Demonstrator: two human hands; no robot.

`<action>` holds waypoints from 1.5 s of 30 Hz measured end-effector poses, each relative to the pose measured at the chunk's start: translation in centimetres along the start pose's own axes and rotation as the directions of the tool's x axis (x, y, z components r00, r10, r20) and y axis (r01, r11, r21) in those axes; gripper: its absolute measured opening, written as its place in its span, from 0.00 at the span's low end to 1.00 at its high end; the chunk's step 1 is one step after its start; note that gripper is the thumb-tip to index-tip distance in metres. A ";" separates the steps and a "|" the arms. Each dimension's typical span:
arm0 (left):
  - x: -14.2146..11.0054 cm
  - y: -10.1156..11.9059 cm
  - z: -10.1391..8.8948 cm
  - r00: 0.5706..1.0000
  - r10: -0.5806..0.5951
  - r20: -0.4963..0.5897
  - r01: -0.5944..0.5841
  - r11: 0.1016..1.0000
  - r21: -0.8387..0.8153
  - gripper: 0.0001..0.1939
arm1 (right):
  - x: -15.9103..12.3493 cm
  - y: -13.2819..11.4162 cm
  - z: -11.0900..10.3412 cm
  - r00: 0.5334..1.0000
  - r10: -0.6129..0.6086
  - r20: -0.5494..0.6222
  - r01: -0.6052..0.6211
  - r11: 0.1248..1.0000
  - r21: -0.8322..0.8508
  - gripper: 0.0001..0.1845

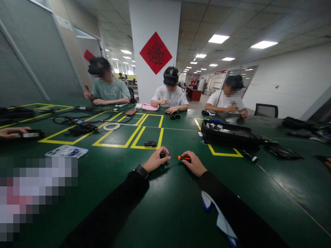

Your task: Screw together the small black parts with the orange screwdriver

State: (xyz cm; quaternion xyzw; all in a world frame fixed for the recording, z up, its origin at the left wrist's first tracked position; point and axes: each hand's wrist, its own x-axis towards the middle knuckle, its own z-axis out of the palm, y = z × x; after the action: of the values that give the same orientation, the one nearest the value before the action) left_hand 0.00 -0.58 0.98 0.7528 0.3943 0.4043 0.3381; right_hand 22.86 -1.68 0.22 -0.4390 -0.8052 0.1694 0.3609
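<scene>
My right hand [194, 163] is closed round the orange-and-black handle of a screwdriver [180, 157]. The thin shaft points left, toward my left hand [156, 160]. Between the fingers of that hand is a small black rounded part [162, 154], and the screwdriver's tip reaches close to these fingers. Whether the tip touches the part I cannot tell. Just beyond my left hand, a black cylindrical piece [150, 144] lies on its side within a yellow taped outline.
On the green table [165, 213] a black open case [227, 134] stands to the right. A phone [66, 151] lies at left, near cables and a white coil [111, 126]. A blue-and-white item [219, 218] lies by my right forearm. Three people sit opposite.
</scene>
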 end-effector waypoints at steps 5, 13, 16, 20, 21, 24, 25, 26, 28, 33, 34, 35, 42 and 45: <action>0.1 -0.2 0.1 1.000 -0.005 -0.008 0.005 1.000 0.022 0.12 | 0.2 0.0 0.1 1.000 -0.009 0.022 0.010 0.999 -0.048 0.10; 0.1 -0.2 0.1 1.000 -0.006 -0.010 0.006 0.999 0.034 0.13 | 0.2 -0.2 0.0 0.999 -0.047 0.010 0.047 0.996 -0.073 0.09; 0.1 -0.2 0.0 1.000 0.002 0.001 -0.002 0.999 0.033 0.13 | 0.2 -0.2 0.0 0.998 -0.058 0.015 0.059 0.995 -0.075 0.09; 0.1 -0.2 0.0 1.000 0.001 -0.009 0.000 0.999 0.044 0.14 | 0.2 -0.3 0.1 0.998 -0.062 -0.004 0.061 0.995 -0.079 0.08; 0.1 -0.3 0.1 1.000 -0.001 -0.011 0.002 0.999 0.043 0.14 | 0.1 -0.3 0.2 0.998 -0.060 -0.011 0.059 0.995 -0.076 0.08; 0.1 -0.2 0.1 1.000 -0.009 -0.022 0.010 0.999 0.036 0.14 | 0.0 -0.4 0.4 0.998 -0.057 -0.003 0.056 0.997 -0.060 0.10; 0.1 -0.2 0.1 1.000 -0.012 -0.025 0.013 0.999 0.033 0.14 | 0.0 -0.4 0.4 0.999 -0.052 0.008 0.053 0.997 -0.056 0.11; 0.0 -0.2 0.1 1.000 -0.013 -0.027 0.014 0.999 0.029 0.14 | 0.0 -0.5 0.4 0.999 -0.046 0.018 0.047 0.997 -0.056 0.12; 0.0 -0.1 0.1 0.999 -0.014 -0.031 0.015 1.000 0.024 0.14 | 0.0 -0.5 0.4 0.999 -0.035 0.030 0.037 0.997 -0.068 0.11; 0.0 0.0 0.1 0.999 -0.029 -0.020 0.029 1.000 -0.010 0.14 | 0.1 -0.7 0.2 0.998 -0.059 0.038 0.063 0.994 -0.092 0.08; 0.0 0.0 0.1 0.999 -0.034 -0.015 0.034 0.999 -0.017 0.15 | 0.1 -0.7 0.1 0.997 -0.064 0.038 0.067 0.994 -0.090 0.08; 0.0 0.0 0.1 0.999 -0.037 -0.011 0.036 0.999 -0.021 0.15 | 0.1 -0.7 0.1 0.997 -0.066 0.038 0.070 0.994 -0.088 0.08; 0.0 0.0 0.1 0.999 -0.036 -0.018 0.036 0.999 -0.006 0.14 | 0.1 -0.4 0.2 0.996 -0.078 0.042 0.081 0.993 -0.082 0.09; 0.0 0.0 0.1 0.999 -0.032 -0.021 0.032 0.999 0.002 0.14 | 0.2 -0.2 0.3 0.996 -0.084 0.037 0.086 0.993 -0.076 0.12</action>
State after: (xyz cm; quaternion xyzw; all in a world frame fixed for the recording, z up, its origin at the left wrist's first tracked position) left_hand 0.06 -0.58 0.93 0.7426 0.4103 0.4062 0.3396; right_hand 22.47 -1.66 0.23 -0.4150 -0.8350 0.1300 0.3371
